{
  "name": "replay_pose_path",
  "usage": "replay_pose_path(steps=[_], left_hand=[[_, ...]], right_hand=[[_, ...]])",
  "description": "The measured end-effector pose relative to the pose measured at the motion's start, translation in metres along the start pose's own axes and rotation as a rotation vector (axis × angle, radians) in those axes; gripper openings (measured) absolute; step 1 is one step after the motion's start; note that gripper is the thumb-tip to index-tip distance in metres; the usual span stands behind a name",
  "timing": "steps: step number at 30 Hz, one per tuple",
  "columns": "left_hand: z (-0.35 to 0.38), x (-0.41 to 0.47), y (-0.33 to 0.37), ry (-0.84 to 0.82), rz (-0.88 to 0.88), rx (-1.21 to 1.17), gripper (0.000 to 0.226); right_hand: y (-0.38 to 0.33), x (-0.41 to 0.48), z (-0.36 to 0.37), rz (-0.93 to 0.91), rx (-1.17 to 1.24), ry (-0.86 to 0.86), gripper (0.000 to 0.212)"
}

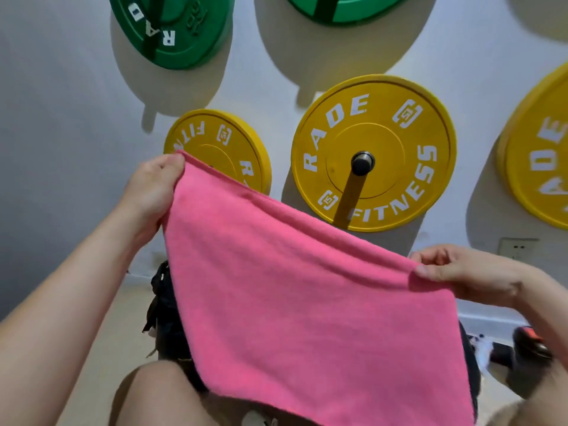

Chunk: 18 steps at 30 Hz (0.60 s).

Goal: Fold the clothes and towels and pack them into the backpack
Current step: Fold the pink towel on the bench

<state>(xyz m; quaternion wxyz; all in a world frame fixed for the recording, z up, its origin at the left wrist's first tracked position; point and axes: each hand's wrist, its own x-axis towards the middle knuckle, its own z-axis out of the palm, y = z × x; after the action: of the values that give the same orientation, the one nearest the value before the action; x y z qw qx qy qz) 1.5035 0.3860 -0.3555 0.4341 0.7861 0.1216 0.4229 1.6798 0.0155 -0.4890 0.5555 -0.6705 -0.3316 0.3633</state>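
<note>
A pink towel [307, 302] hangs spread out in front of me, held up by its top edge. My left hand [150, 192] pinches the upper left corner, raised high. The upper right corner is pinched by my right hand [461, 272], which sits lower, so the top edge slopes down to the right. Behind the towel, a black backpack [166, 318] stands on the floor, mostly hidden; only its left side and straps show.
Yellow weight plates [373, 153] and green weight plates [172, 29] hang on the white wall ahead. My bare knee [153, 395] is at the bottom. Dark items with an orange part [528, 342] lie on the floor at the right. A wall socket [518, 249] is behind my right hand.
</note>
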Motion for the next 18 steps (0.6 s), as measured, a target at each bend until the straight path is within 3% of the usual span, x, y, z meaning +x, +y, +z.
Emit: replay_pose_path(steps=[4,7,11,15,18], left_hand=[[0.010,-0.013,-0.055,-0.060,-0.023,0.132,0.023],[0.021,-0.025,-0.092,-0.087,-0.010,0.147,0.020],[0.047,-0.028,-0.139,-0.083,-0.052,0.200,0.022],[0.095,-0.001,-0.207,-0.202,-0.081,0.414,0.013],[0.157,0.012,-0.267,-0.273,-0.048,0.649,0.016]], right_hand=[[-0.014,-0.005,-0.029,0.074,-0.134,-0.049,0.027],[-0.008,0.004,-0.053,0.186,-0.239,-0.222,0.022],[0.020,0.029,-0.096,0.345,-0.152,-0.437,0.026],[0.067,0.071,-0.138,0.443,-0.178,-0.282,0.042],[0.108,0.115,-0.156,0.570,-0.362,-0.109,0.042]])
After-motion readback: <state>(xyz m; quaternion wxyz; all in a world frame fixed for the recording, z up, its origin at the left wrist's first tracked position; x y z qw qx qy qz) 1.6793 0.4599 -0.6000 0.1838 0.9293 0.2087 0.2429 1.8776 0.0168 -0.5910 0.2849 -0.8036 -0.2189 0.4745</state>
